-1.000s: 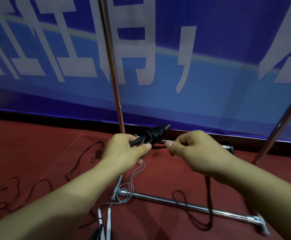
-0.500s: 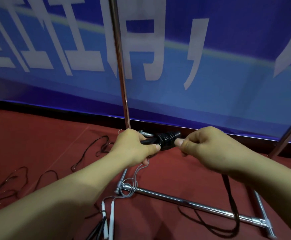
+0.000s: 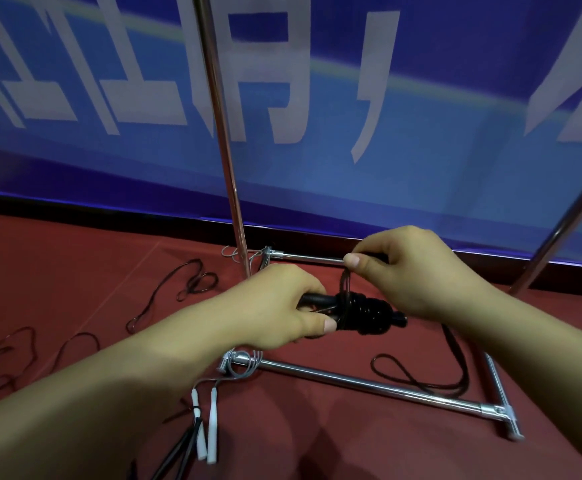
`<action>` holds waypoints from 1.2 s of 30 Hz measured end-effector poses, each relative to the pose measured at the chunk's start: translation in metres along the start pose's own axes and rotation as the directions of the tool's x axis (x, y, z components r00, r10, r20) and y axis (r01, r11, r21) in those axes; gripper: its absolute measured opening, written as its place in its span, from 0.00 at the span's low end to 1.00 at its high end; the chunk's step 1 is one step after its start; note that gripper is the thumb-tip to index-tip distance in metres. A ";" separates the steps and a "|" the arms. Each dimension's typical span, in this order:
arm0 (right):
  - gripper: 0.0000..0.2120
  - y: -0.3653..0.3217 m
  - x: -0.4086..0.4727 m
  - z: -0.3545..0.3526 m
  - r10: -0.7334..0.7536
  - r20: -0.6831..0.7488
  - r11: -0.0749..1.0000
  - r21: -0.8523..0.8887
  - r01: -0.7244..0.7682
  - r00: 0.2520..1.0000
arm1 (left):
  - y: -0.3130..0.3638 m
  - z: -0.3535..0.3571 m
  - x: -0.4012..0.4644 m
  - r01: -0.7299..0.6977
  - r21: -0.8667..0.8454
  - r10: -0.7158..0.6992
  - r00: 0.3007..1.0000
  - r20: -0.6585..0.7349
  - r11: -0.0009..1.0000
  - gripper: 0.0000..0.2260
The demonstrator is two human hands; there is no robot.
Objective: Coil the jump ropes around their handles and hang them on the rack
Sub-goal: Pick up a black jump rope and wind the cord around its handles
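My left hand [image 3: 275, 306] grips the black jump rope handles [image 3: 317, 301], held level at mid-frame. Black cord is wound in a thick coil [image 3: 365, 311] around their right part. My right hand [image 3: 407, 268] pinches the black cord just above the coil, thumb and finger closed on it. The loose tail of the cord [image 3: 421, 379] trails down to the red floor under my right arm. The chrome rack [image 3: 227, 161] stands right behind my hands, its upright pole rising out of frame.
The rack's base bars [image 3: 369, 386] lie on the red carpet below my hands. A white-handled rope [image 3: 210, 424] with grey cord lies by the base's near-left corner. More dark ropes [image 3: 185, 289] sprawl on the floor at left. A blue banner [image 3: 421, 150] fills the back.
The handles dropped lower and turned level. My right hand rose from the coil's end to above it, drawing the cord up over the wraps.
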State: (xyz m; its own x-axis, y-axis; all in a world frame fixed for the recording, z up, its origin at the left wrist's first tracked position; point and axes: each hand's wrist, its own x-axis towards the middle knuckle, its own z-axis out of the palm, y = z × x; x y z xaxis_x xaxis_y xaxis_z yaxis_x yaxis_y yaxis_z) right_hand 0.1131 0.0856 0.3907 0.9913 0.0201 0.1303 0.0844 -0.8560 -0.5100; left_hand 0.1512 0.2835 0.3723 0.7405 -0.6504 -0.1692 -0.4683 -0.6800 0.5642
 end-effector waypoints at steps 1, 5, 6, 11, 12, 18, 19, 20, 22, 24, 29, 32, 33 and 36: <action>0.10 0.003 0.002 0.000 0.015 0.000 1.000 0.015 -0.015 1.000 | 0.002 -0.001 -0.002 -0.023 -0.036 0.024 1.000 0.012 0.999 0.07; 0.09 0.017 0.008 -0.003 0.066 0.047 0.987 0.146 -0.073 0.997 | 0.009 -0.004 -0.011 -0.084 -0.182 0.092 0.995 0.039 0.980 0.05; 0.09 0.019 0.009 -0.005 0.069 0.060 0.981 0.179 -0.079 0.996 | 0.010 -0.005 -0.013 -0.091 -0.214 0.102 0.994 0.042 0.973 0.04; 0.13 0.028 0.012 -0.007 0.076 0.075 0.927 0.363 -0.098 0.994 | 0.013 -0.005 -0.019 -0.092 -0.423 0.147 0.984 0.099 0.902 0.05; 0.15 0.029 0.012 -0.007 0.075 0.076 0.917 0.387 -0.099 0.994 | 0.013 -0.005 -0.020 -0.092 -0.470 0.164 0.980 0.115 0.878 0.06; 0.19 0.037 0.007 -0.006 0.018 0.084 0.869 0.492 -0.057 0.996 | 0.020 -0.006 -0.027 -0.113 -0.614 0.258 0.954 0.153 0.781 0.02; 0.19 0.036 0.007 -0.007 0.003 0.085 0.866 0.498 -0.045 0.996 | 0.020 -0.007 -0.026 -0.120 -0.626 0.259 0.956 0.136 0.771 0.02; 0.18 0.036 0.007 -0.006 -0.003 0.090 0.860 0.509 -0.043 0.996 | 0.021 -0.006 -0.026 -0.129 -0.636 0.255 0.961 0.110 0.760 0.03; 0.13 0.036 0.006 -0.002 0.018 0.111 0.832 0.549 -0.076 0.994 | 0.021 -0.003 -0.024 -0.152 -0.658 0.236 0.971 0.040 0.737 0.06; 0.09 0.043 0.007 0.007 0.033 0.127 0.860 0.502 -0.093 0.991 | 0.022 0.000 -0.023 -0.173 -0.683 0.213 0.977 -0.026 0.710 0.04; 0.14 0.035 0.002 0.020 -0.043 0.125 0.951 0.308 0.003 0.991 | 0.019 0.008 -0.015 -0.186 -0.737 0.037 0.976 -0.213 0.650 0.05; 0.15 0.020 0.004 0.022 -0.115 0.097 0.941 0.330 0.077 0.989 | 0.015 0.008 -0.009 -0.196 -0.746 -0.060 0.952 -0.301 0.636 0.04; 0.16 0.020 0.006 0.024 -0.106 0.116 0.947 0.315 0.065 0.988 | 0.013 0.008 -0.007 -0.195 -0.740 -0.093 0.940 -0.328 0.644 0.03; 0.17 0.013 0.007 0.028 -0.089 0.156 0.975 0.216 0.054 0.984 | 0.004 0.008 -0.001 -0.158 -0.699 -0.200 0.894 -0.401 0.697 0.02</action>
State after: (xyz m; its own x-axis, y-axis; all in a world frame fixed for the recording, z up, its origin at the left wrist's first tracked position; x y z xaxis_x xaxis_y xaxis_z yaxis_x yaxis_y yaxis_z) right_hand 0.1236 0.0892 0.3616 0.9835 0.1761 0.0412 0.1574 -0.7218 -0.6740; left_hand 0.1448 0.2783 0.3681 0.9490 -0.3096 0.0600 -0.1064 -0.1350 0.9851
